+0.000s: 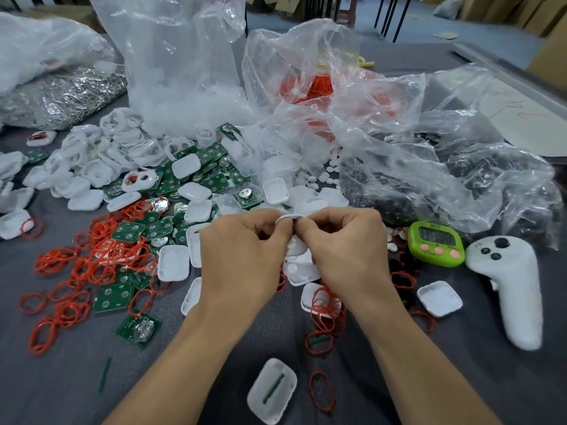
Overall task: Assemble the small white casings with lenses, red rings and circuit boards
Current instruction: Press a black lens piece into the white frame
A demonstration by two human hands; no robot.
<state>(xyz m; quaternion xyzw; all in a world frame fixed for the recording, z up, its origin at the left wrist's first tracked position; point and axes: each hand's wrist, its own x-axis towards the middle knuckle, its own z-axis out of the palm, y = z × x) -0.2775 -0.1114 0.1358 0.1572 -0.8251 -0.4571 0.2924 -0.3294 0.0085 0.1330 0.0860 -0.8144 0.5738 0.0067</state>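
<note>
My left hand [242,253] and my right hand [343,246] meet at the middle of the table, fingers curled, pinching one small white casing [290,217] between them; only its top rim shows. Loose white casings [173,262] lie under and around the hands. Red rings [101,256] are scattered to the left, and more red rings [325,311] lie below my right hand. Green circuit boards [113,297] are mixed in on the left. Small white round lenses [325,173] are strewn behind the hands.
Crumpled clear plastic bags [383,124] of parts fill the back of the grey table. A green timer [435,243] and a white controller [509,289] lie at the right. A casing with a green strip [273,391] sits near the front edge.
</note>
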